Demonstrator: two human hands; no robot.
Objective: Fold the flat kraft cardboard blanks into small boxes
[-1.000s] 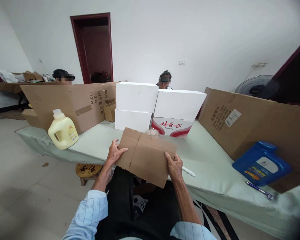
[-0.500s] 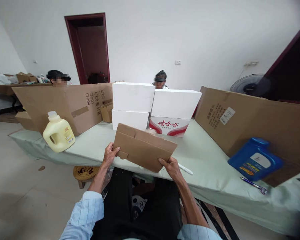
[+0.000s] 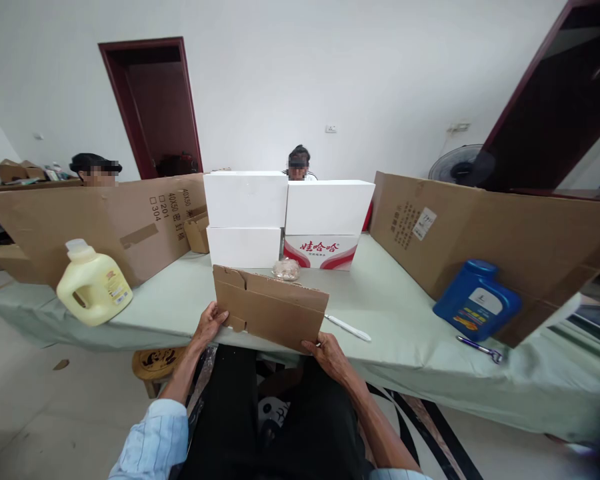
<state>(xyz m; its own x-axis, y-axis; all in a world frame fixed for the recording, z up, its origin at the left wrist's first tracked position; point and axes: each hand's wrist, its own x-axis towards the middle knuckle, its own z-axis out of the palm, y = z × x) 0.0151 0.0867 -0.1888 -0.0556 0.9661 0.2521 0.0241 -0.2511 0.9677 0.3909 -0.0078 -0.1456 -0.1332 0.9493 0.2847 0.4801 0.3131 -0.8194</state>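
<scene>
A flat brown cardboard piece (image 3: 273, 307) with small slots along its edges is held up over the table's near edge. My left hand (image 3: 210, 325) is closed on its left end, thumb on the face toward me. At the lower right corner my right hand (image 3: 329, 353) pinches it between thumb and fingers. Just right of the cardboard a white-handled tool (image 3: 349, 327), perhaps a knife, lies on the green cloth. Behind the cardboard sits a small clear bundle (image 3: 286, 269), its contents too small to make out.
Stacked white boxes (image 3: 245, 200) stand at the table's middle. Large cardboard sheets (image 3: 95, 213) rise at both sides. A yellow jug (image 3: 94, 283) is at left; a blue jug (image 3: 477, 300) and a purple-handled tool (image 3: 480, 349) are at right. Two people sit behind the boxes and cardboard.
My view has turned to the right. The cardboard has been lowered a little and tilted more level, and the clear bundle behind it now shows. Both hands keep their hold.
</scene>
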